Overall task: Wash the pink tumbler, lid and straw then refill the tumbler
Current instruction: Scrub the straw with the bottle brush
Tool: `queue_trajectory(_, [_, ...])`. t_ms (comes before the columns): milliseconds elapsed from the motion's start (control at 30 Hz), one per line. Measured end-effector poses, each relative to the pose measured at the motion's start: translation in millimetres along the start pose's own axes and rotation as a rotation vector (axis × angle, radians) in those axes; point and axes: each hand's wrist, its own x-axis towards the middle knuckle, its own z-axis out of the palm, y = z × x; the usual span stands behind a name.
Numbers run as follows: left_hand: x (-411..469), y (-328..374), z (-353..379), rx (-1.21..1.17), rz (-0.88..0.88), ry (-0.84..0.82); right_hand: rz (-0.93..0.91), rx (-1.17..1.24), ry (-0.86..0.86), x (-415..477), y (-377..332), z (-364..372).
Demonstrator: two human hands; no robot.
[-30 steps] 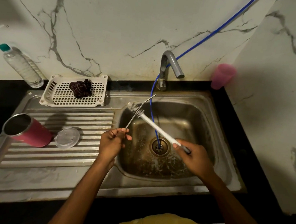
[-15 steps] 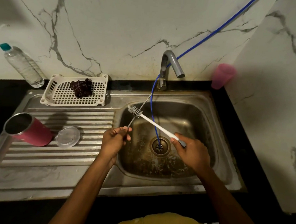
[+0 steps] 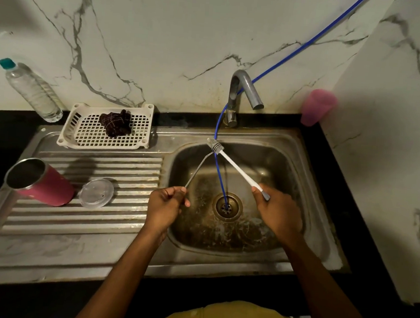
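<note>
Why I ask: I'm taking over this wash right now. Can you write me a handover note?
Hands: the left hand grips the metal straw at its lower end; the right hand grips the straw brush by its handle.
Things: the brush head meets the straw's bent tip above the sink basin. The pink tumbler sits open on the drainboard, with the clear lid beside it.
Done: tumbler taken apart; I cannot tell if tumbler and lid are washed.
Left: finish brushing the straw, rinse, then probably reassemble and refill.
</note>
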Motion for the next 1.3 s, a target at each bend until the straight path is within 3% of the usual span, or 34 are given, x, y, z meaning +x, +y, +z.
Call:
queue_trajectory(167, [0, 1, -3, -0.007, 0.04, 0.06, 0.144, 0.106, 0.007, 6, -3, -3])
queue_trajectory(300, [2, -3, -11, 0.047, 0.077, 0.083, 0.11, 0.247, 0.097, 11, 11, -17])
queue_trajectory(467, [7, -8, -14, 0.081, 0.076, 0.098, -0.083, 0.429, -0.04, -3, 5, -21])
queue_trajectory(567, [10, -9, -14, 0.088, 0.071, 0.093, -0.266, 0.372, -0.215, -15, 5, -19])
queue_trajectory(700, [9, -7, -15, 0.124, 0.088, 0.086, -0.336, 0.256, -0.207, -26, 4, -7])
queue_trajectory(1300, [2, 1, -10, 0.219, 0.211, 0.138, -0.094, 0.284, -0.133, -12, 4, -2])
